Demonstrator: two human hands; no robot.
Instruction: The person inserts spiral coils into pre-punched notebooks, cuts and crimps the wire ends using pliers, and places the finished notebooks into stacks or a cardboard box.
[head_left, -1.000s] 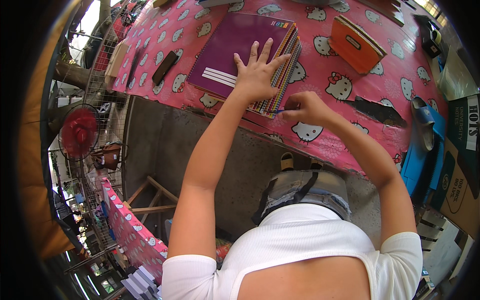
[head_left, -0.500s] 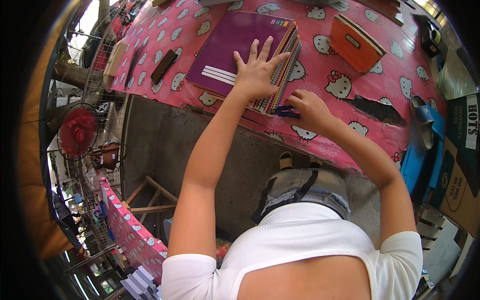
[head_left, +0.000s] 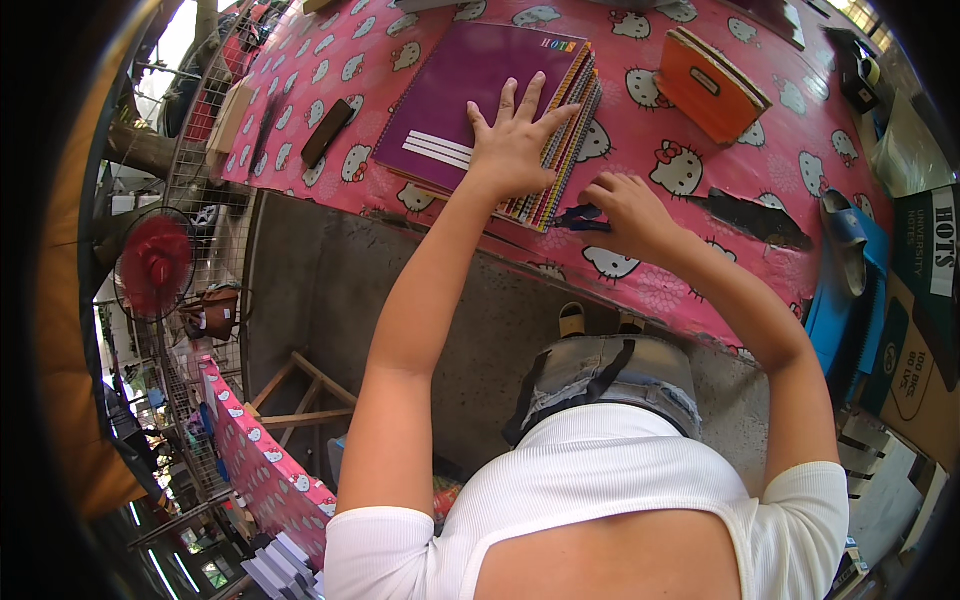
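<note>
A stack of spiral notebooks with a purple cover [head_left: 455,85] on top lies at the table's near edge. My left hand [head_left: 512,145] rests on it with fingers spread, pressing near its right edge. My right hand [head_left: 630,215] is beside the stack's near right corner, fingers curled around small dark-blue pliers [head_left: 580,218]. The tool's tip is at the lowest corner of the notebooks, by the coloured wire bindings. Whether its jaws touch a wire is too small to tell.
A pink patterned cover [head_left: 620,265] with torn dark patches lies over the table. To the left is a dark phone-like slab [head_left: 328,132]; to the right stands an orange wooden block [head_left: 705,90]. A blue slipper [head_left: 845,235] and cartons [head_left: 915,330] are at the far right.
My right hand has shifted slightly right, and the pliers have moved a little away from the stack's corner. My left hand has stayed in place on the purple cover.
</note>
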